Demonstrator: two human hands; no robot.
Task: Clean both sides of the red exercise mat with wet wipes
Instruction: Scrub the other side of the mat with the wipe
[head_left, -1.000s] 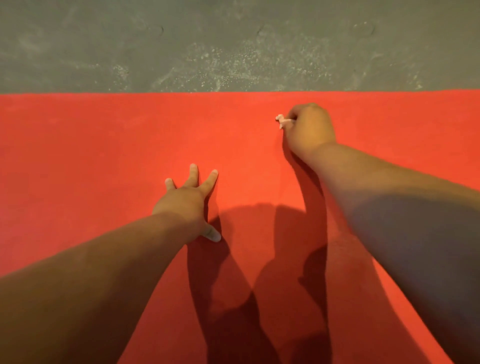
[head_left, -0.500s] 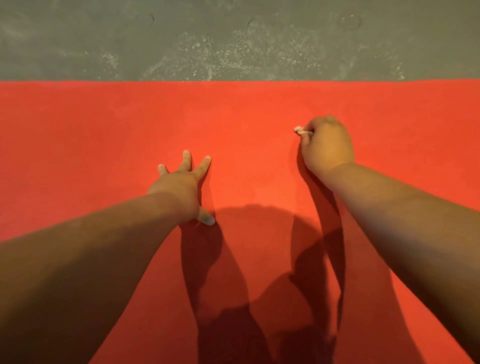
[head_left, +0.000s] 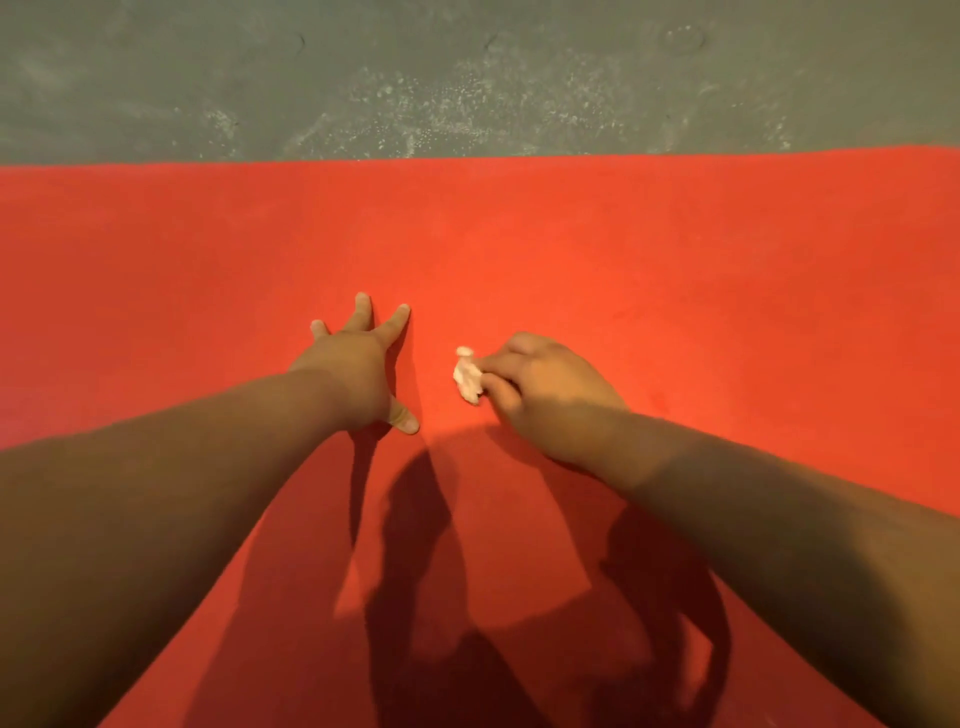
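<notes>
Right hand (head_left: 550, 395) pinches wet wipe (head_left: 467, 380) on red mat (head_left: 675, 270).

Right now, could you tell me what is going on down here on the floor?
A person is cleaning a red mat that lies flat on a grey floor. The right hand pinches a crumpled white wipe in its fingers and holds it down on the mat near the middle. The left hand rests beside it, fingers spread on the mat. Only the upper side of the mat shows.
</notes>
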